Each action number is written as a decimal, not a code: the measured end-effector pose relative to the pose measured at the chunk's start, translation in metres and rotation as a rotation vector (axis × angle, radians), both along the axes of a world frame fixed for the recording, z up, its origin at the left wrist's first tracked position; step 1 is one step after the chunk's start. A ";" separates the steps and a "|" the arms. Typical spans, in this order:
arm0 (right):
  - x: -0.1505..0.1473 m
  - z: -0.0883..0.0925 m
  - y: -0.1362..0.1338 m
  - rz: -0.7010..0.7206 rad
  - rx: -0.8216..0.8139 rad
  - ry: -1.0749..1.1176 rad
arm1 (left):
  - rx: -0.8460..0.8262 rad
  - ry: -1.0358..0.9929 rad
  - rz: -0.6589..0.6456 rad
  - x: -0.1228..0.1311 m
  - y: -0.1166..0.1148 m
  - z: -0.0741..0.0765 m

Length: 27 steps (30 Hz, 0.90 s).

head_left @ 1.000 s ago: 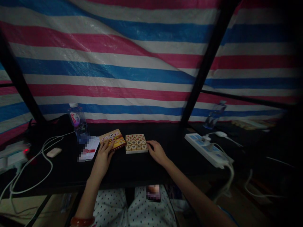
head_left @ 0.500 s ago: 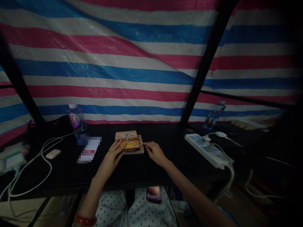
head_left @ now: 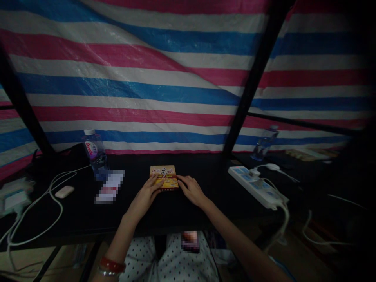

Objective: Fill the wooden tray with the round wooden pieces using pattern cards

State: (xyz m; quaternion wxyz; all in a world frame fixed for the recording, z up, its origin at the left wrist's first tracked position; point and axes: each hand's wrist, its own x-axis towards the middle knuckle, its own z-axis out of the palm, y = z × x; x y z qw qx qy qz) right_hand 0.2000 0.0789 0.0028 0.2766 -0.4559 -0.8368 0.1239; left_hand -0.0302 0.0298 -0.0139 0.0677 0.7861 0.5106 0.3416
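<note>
A small cardboard box [head_left: 169, 183] with a yellow and tan printed lid lies flat on the black table. Dark Chinese characters run across its upper part, and the lid sits squarely on it. My left hand [head_left: 147, 190] holds the box from its left side, fingers reaching over the lid and thumb at the near edge. Against the right edge, my right hand [head_left: 191, 190] grips it with the fingertips, the other fingers bent. What is inside the box is hidden.
To the left stand a water bottle [head_left: 95, 152], a blurred-out flat item [head_left: 111, 187], a small white case [head_left: 64, 191] and white cables. A power strip [head_left: 254, 187] with plugs lies right, another bottle [head_left: 264, 145] behind it. A striped tarp [head_left: 147, 90] hangs behind.
The printed lid has slid right with my left hand and now lines up with the box. The box edge that showed on the right is covered. My right hand has barely moved.
</note>
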 end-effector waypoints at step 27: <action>-0.002 0.003 0.004 -0.003 0.002 0.023 | -0.002 -0.291 -0.025 -0.005 -0.010 0.016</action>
